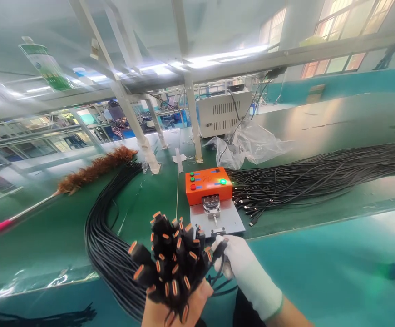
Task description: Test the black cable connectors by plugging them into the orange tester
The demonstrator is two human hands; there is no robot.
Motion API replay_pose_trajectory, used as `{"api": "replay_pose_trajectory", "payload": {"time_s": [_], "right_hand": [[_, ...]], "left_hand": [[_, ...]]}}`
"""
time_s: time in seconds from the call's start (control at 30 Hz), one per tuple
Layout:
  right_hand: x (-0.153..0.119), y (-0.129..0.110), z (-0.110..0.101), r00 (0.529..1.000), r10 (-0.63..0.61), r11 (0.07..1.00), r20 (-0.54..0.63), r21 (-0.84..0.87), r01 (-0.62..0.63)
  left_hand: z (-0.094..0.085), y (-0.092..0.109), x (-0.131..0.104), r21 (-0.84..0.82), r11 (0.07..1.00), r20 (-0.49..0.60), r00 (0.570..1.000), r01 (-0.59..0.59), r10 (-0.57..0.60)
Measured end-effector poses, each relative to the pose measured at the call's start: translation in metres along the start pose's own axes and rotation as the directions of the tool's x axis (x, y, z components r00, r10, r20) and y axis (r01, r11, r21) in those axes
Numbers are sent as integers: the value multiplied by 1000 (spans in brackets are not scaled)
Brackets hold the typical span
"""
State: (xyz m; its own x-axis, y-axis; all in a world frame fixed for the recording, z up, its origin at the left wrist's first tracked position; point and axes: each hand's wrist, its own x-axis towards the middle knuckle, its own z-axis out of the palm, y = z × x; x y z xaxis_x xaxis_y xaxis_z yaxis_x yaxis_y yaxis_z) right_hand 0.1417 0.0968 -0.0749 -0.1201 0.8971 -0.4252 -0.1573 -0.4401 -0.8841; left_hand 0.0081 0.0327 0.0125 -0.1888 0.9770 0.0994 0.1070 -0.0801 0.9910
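My left hand [197,299], bare, is closed around a thick bundle of black cables [174,254]. Their black plugs fan upward and show orange oval tips. From the bundle the long leads [98,231] curve away to the left over the green bench. My right hand, in a white glove [243,263], pinches a single black cable plug [220,249] beside the bundle. It is at the front edge of a metal plate [233,222], which carries a small digital gauge [211,203]. Behind the gauge stands an orange box [197,195] with a lit green button.
To the right, a spread of black cables [313,175] lies along the bench [150,190]. A clear plastic bag [252,143] and a white metal cabinet [224,113] are behind the box. A brown duster [98,170] lies at left, near white frame posts [192,113]. A person [114,116] is far back.
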Motion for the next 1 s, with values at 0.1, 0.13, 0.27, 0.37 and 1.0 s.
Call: {"api": "replay_pose_trajectory", "payload": {"time_s": [0.1, 0.13, 0.27, 0.37, 1.0], "right_hand": [[-27, -10, -19, 996, -6, 851, -90, -523, -42], [-38, -15, -25, 974, -103, 722, -201, -689, -66], [-77, -36, -28, 756, -640, 579, -136, -732, 358], [-90, -44, -6, 770, -598, 741, 221, -214, 637], [-102, -30, 16, 805, -593, 801, 4, -106, 590]], "left_hand": [[-3, 2, 0, -22, 1000, 61, 998, 16, -15], [-3, 3, 1, -36, 999, 92, 995, 35, -32], [3, 5, 0, -110, 989, 187, 979, 103, -81], [7, 9, -2, -116, 990, 181, 982, 82, -60], [-5, 10, -14, 12, 1000, 381, 924, 19, -22]]}}
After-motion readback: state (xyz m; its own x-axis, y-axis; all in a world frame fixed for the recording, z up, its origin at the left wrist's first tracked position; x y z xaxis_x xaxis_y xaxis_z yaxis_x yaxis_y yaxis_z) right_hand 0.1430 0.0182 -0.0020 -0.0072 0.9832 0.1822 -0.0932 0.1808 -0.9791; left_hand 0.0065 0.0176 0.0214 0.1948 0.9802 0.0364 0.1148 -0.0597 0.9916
